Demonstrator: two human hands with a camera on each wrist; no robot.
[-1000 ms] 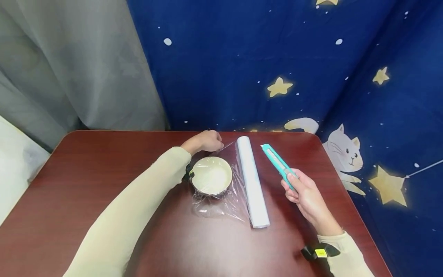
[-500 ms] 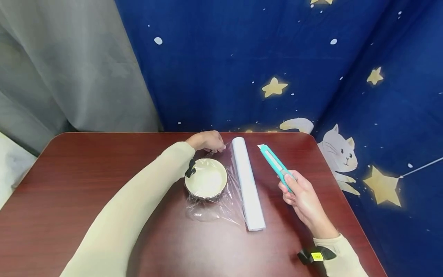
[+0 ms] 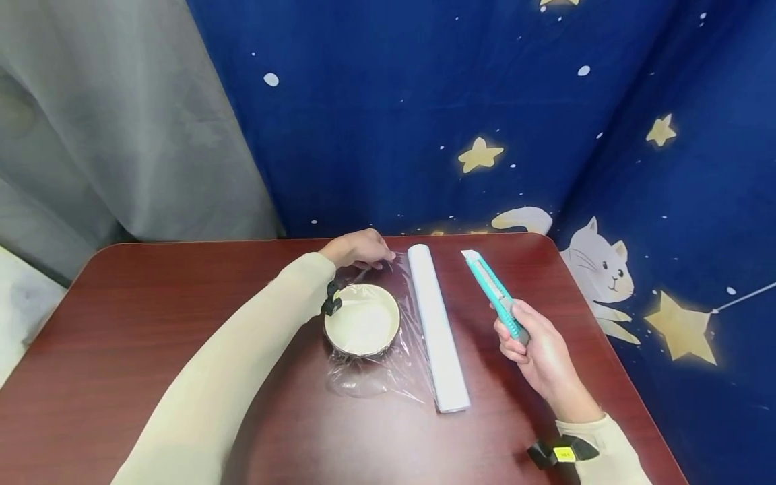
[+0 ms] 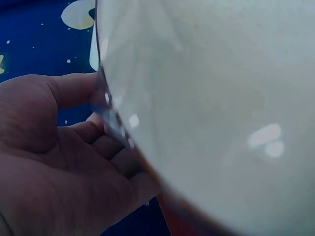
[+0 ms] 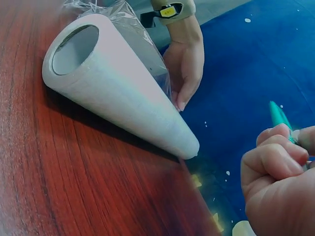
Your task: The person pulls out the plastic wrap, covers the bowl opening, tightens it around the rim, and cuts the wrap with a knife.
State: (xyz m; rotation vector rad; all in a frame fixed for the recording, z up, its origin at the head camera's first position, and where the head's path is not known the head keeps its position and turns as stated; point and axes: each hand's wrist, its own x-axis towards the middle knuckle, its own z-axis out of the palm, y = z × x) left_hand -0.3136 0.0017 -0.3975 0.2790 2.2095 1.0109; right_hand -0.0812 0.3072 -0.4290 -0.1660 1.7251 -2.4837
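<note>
Head view: compared with half a second earlier, the turquoise cutter (image 3: 496, 295) is held slightly farther from the white roll (image 3: 439, 330); the bowl (image 3: 366, 323), overlaid by clear film (image 3: 358, 382), is left in place beside the roll. The reddish-brown table (image 3: 151, 303) is backed by a grey curtain (image 3: 133, 121) and a starry blue curtain (image 3: 376, 114).

Left wrist view: film is pinched by the grip of the left hand (image 4: 64, 152) beyond the bowl's rim.

Right wrist view: the cutter is enclosed by the curled grip of the right hand (image 5: 280, 182).

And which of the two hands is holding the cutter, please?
The right hand holds the turquoise cutter; the left hand holds clear film instead.
</note>
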